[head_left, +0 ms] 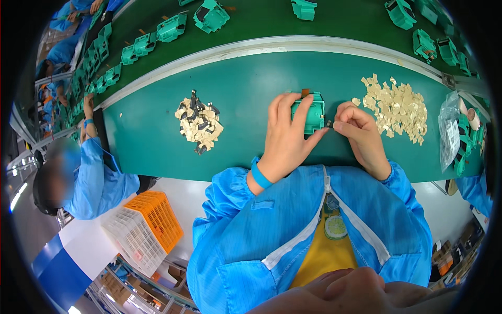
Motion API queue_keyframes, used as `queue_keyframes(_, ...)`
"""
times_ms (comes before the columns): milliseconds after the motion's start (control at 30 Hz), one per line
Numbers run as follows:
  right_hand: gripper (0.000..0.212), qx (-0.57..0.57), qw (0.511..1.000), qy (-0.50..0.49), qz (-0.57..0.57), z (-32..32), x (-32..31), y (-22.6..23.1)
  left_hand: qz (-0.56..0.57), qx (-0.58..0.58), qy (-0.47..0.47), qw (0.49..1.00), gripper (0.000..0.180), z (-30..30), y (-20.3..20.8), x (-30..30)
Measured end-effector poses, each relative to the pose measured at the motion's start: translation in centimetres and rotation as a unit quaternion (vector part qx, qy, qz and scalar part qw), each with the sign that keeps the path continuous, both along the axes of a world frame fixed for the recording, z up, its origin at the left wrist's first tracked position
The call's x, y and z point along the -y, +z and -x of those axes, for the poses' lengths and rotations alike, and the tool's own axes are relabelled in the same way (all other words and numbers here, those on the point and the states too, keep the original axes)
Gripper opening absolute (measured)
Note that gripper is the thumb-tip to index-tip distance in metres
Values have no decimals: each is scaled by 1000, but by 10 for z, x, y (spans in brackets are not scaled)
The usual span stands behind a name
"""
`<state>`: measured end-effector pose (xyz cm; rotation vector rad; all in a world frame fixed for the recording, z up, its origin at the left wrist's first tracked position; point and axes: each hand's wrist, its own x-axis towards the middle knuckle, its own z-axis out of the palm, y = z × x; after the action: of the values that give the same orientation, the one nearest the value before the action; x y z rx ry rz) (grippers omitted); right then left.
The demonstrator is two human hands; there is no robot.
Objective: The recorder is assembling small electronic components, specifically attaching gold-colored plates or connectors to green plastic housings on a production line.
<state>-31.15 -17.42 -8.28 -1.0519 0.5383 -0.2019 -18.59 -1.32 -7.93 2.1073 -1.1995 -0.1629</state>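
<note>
So the biggest thing in view was the dark green belt (pixel 251 26) curving across the far side, with a bunch of housings riding on it. Then came the green worktable (pixel 251 78) on the near side of the rail. Two heaps lay on it: a wide spread of cream scraps (pixel 395 104) over to the right, and a smaller mixed pile (pixel 198 123) of cream bits and black parts well off to the left.

The left hand (pixel 286 125) was draped over the green housing (pixel 315 116), fingers across its far and left side and thumb by the near right corner, a fairly wide hold. The right hand (pixel 361 133) was just beside it, thumb and index narrowed almost together. The housing sat right in front of the person's chest, between the two heaps.

Handling-wise, I'd guess light, stiff plastic, maybe a bit slick. I'd grab the outer side walls and stay off the brown tab (pixel 305 92) at the far edge, which looked easier to bend.

Tiniest was a dark piece (pixel 329 123) by the right fingertips; couldn't tell if they were actually pinching it.
</note>
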Motion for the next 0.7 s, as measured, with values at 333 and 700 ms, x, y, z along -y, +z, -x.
queue_keyframes(333,12,-65,997,40,-2,-6,4,5,6,-64,17,998,69,0,4,-2)
queue_keyframes(700,14,-130,985,92,62,-19,1,12,20,-95,15,995,60,-5,0,-2)
